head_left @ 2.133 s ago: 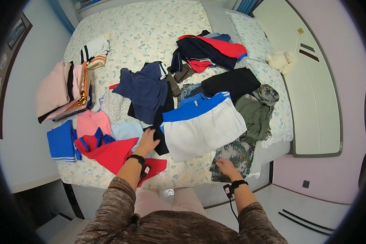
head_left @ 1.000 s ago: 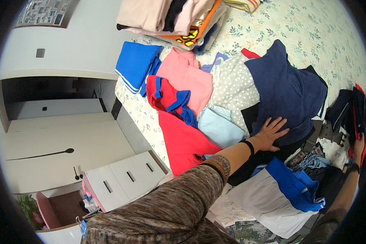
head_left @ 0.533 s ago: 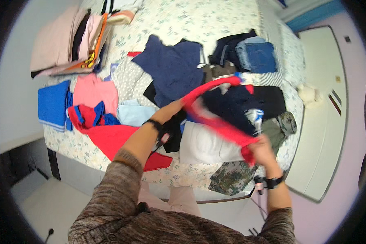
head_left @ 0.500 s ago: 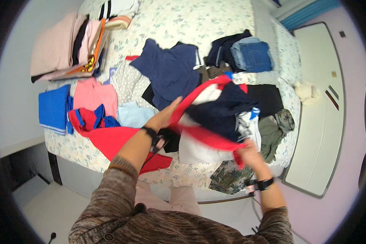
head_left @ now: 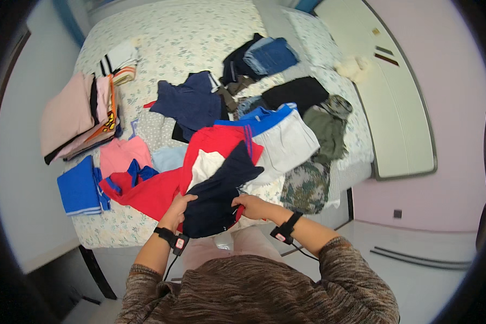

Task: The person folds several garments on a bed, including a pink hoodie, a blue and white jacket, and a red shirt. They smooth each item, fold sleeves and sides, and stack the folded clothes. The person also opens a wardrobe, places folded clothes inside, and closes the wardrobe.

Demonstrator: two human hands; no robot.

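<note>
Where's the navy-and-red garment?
Head view, below centre: the left hand and right hand hold the navy-and-red garment over the near edge of the bed, between the red top and white garment.

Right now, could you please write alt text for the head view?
The left hand and right hand hold a navy, red and white garment at the near edge of a floral bed. Other clothes lie beyond, with a folded stack at left.

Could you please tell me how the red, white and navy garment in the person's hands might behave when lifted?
The garment would likely flop, as it lies in loose, uneven folds. Its far part would probably sag, since the left hand and right hand grip only the near part. Being soft-looking cloth, it seems unlikely to break.
</note>
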